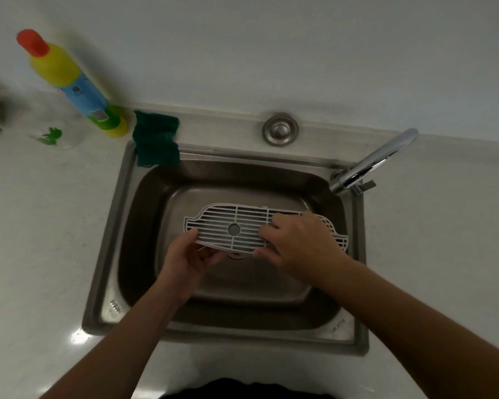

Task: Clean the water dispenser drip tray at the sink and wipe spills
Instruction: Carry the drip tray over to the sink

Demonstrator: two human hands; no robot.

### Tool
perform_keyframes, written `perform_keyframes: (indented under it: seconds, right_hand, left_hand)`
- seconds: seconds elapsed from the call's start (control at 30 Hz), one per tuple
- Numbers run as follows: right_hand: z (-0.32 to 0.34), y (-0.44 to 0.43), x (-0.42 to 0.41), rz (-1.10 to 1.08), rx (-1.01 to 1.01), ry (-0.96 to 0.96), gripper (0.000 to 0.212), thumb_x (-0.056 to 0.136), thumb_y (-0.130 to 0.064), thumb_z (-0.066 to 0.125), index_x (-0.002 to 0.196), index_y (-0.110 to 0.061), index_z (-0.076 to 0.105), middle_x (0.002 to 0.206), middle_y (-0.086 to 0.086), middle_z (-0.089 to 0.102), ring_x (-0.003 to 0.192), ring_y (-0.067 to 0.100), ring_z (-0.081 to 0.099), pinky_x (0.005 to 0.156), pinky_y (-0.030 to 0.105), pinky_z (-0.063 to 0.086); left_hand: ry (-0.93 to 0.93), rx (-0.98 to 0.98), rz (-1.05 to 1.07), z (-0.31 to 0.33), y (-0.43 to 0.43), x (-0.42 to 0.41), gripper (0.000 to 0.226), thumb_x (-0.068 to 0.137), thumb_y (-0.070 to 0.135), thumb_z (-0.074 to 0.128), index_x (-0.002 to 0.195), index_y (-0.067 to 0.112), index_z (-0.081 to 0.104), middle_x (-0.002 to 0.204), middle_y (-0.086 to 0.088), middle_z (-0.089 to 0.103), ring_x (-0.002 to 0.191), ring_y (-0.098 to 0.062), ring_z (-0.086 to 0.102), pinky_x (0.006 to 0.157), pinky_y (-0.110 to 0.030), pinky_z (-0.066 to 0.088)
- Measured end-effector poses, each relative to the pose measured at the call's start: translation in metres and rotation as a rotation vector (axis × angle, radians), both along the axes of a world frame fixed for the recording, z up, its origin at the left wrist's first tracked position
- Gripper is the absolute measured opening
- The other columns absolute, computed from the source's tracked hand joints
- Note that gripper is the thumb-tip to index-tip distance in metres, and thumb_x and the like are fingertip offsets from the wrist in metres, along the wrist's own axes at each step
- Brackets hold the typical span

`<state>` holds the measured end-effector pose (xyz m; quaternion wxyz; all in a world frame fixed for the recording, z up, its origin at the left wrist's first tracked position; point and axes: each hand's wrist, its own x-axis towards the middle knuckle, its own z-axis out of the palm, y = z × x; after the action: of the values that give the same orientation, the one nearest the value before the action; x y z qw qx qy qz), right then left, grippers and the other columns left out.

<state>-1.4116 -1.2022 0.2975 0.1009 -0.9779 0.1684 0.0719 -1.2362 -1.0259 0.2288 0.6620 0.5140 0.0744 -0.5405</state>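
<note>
Holding one drip tray grille [228,223] over the sink [107,283], two hands.
Pinched at near-left edge by left hand [185,254], clasped at right by right hand [303,243] with curled fingers; on sink's back rim, one green cloth [156,139], one tap [372,159].

Bottle [69,82]: yellow, red cap, blue label, standing on the counter [41,226] well beyond and left of the fingers [271,226]. Clear cup [41,122], green print: just left of the bottle. Chrome faucet [372,162]: beyond the fingers, to their right. Round steel cap [280,129]: straight beyond them, near the white wall [242,38].
</note>
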Motion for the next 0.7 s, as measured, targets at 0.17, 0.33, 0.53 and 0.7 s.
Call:
perform_keyframes:
  seconds: [0.17,0.33,0.53,0.7]
  right_hand:
    - [0.009,0.000,-0.002,-0.020,-0.084,-0.045,0.039,0.093,-0.059,0.055,0.101,-0.025,0.069,0.088,0.002,0.067,0.074,0.020,0.062,0.071,0.039,0.050]
    - [0.022,0.003,-0.027,-0.121,-0.006,-0.035,0.039,0.096,-0.060,0.049,0.103,-0.026,0.067,0.089,-0.002,0.066,0.075,0.015,0.058,0.074,0.038,0.052]
    - [0.011,-0.014,-0.103,-0.483,0.064,-0.075,0.031,0.092,-0.061,0.054,0.093,-0.032,0.063,0.080,-0.015,0.057,0.065,0.005,0.056,0.064,0.026,0.052]
    - [-0.030,-0.028,-0.169,-0.724,0.010,0.006,0.038,0.090,-0.068,0.056,0.074,-0.033,0.057,0.061,-0.015,0.055,0.049,0.001,0.053,0.046,0.019,0.037]
  left_hand:
    - [0.001,-0.007,-0.009,-0.006,0.001,0.003,0.036,0.097,0.030,0.053,0.119,0.014,0.077,0.119,-0.015,0.077,0.107,-0.029,0.075,0.084,-0.039,0.063]
    - [-0.025,0.044,0.016,-0.007,-0.001,-0.004,0.036,0.101,0.032,0.053,0.122,0.013,0.074,0.115,-0.013,0.078,0.105,-0.029,0.076,0.086,-0.040,0.064]
    - [-0.049,0.088,0.056,-0.011,0.011,-0.018,0.027,0.099,0.031,0.060,0.117,0.016,0.072,0.110,-0.012,0.078,0.109,-0.033,0.074,0.096,-0.050,0.059]
    - [-0.079,0.098,0.042,-0.015,0.028,-0.027,0.028,0.100,0.031,0.059,0.122,0.017,0.068,0.108,-0.010,0.079,0.109,-0.033,0.074,0.095,-0.049,0.060]
